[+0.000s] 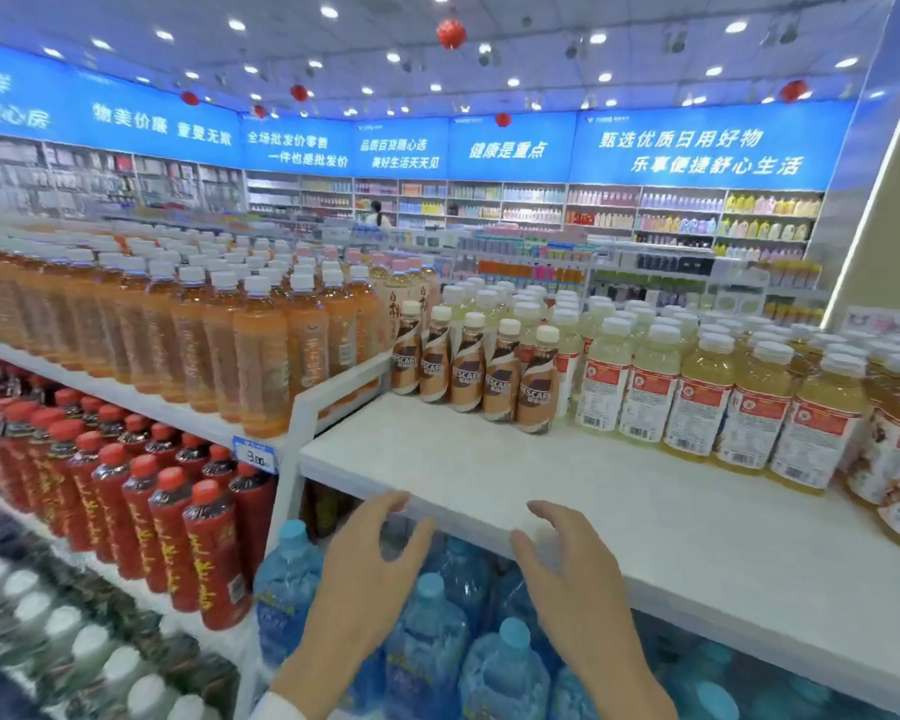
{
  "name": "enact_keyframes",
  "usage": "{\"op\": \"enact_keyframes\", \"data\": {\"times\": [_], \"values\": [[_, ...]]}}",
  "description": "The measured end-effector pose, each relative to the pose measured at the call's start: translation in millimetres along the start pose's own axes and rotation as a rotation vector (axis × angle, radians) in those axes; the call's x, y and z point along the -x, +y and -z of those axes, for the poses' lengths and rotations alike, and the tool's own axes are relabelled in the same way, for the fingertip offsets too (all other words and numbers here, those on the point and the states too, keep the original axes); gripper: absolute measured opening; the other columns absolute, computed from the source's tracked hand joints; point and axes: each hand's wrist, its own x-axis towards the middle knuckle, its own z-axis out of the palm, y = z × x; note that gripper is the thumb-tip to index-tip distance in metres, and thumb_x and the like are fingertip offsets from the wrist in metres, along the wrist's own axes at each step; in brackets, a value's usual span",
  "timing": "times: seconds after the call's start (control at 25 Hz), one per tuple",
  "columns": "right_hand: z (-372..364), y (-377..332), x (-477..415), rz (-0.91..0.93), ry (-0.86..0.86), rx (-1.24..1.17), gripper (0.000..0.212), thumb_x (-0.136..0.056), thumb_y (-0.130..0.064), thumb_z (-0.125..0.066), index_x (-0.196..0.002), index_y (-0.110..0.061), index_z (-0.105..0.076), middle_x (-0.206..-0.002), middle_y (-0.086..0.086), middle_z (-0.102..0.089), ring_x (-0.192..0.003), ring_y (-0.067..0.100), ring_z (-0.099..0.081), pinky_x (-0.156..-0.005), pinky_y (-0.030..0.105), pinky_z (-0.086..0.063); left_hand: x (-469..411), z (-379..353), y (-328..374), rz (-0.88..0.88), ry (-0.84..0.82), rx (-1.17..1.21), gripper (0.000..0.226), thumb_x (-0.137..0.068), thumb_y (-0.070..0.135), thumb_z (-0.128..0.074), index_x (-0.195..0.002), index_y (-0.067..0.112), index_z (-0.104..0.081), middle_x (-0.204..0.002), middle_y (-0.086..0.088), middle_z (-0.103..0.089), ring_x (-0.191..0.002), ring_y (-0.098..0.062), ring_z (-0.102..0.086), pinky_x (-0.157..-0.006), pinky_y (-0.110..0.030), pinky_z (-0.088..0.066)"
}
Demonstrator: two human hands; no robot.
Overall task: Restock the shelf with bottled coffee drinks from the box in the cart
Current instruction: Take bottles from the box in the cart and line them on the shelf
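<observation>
Several brown bottled coffee drinks (476, 366) with cream caps stand in a row toward the back of the white shelf (489, 470). The shelf surface in front of them is bare. My left hand (367, 579) and my right hand (567, 574) hover side by side at the shelf's front edge, below the coffee bottles. Both have loosely spread fingers and hold nothing. The box and the cart are not in view.
Pale yellow drink bottles (697, 397) fill the shelf to the right of the coffee. Orange drink bottles (204, 345) stand on the left shelf, with red-capped bottles (141, 506) below them. Blue water bottles (437, 626) sit under the white shelf.
</observation>
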Motion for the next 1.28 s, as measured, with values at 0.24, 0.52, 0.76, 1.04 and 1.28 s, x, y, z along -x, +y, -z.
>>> {"op": "enact_keyframes", "data": {"times": [0.24,0.52,0.76,1.04,1.28], "values": [[-65,-22,89,0.139,-0.182,-0.125,0.036,-0.089,-0.037,-0.067,-0.124,-0.029,-0.064,-0.126,-0.014,-0.061,-0.121,0.007,-0.054,-0.102,0.028,-0.041,125,67,-59,0.223,0.137,-0.099,0.041,-0.094,0.055,-0.059,-0.132,0.038,-0.057,-0.125,0.032,-0.056,-0.115,0.012,-0.052,-0.096,-0.01,-0.041],[-192,-25,180,0.073,-0.805,-0.067,0.05,-0.095,-0.04,-0.06,-0.14,-0.019,-0.053,-0.132,0.0,-0.057,-0.129,0.023,-0.052,-0.096,0.026,-0.036,266,144,-158,0.639,0.306,-0.188,0.042,-0.096,0.048,-0.061,-0.133,0.029,-0.06,-0.126,0.018,-0.062,-0.117,0.0,-0.056,-0.102,-0.016,-0.039],[-299,-35,244,-0.094,-1.029,0.019,0.042,-0.091,-0.032,-0.07,-0.129,-0.018,-0.061,-0.133,0.005,-0.062,-0.118,0.023,-0.058,-0.089,0.023,-0.038,365,193,-260,1.075,0.391,-0.04,0.044,-0.092,0.06,-0.06,-0.124,0.03,-0.058,-0.123,0.016,-0.063,-0.114,-0.006,-0.061,-0.099,-0.028,-0.049],[-392,-48,308,-0.199,-1.26,0.226,0.045,-0.094,-0.053,-0.055,-0.131,-0.029,-0.058,-0.123,-0.001,-0.063,-0.11,0.016,-0.058,-0.095,0.03,-0.042,413,209,-391,1.436,0.17,0.011,0.055,-0.094,0.045,-0.061,-0.139,0.016,-0.052,-0.133,-0.004,-0.063,-0.122,-0.025,-0.059,-0.099,-0.032,-0.045],[-416,-41,320,-0.228,-1.295,0.294,0.043,-0.099,-0.042,-0.056,-0.138,-0.024,-0.055,-0.14,-0.008,-0.058,-0.12,0.011,-0.055,-0.092,0.022,-0.038,399,181,-456,1.546,0.012,0.009,0.044,-0.104,0.032,-0.05,-0.142,0.011,-0.048,-0.139,-0.013,-0.058,-0.129,-0.032,-0.054,-0.106,-0.039,-0.041]]}}
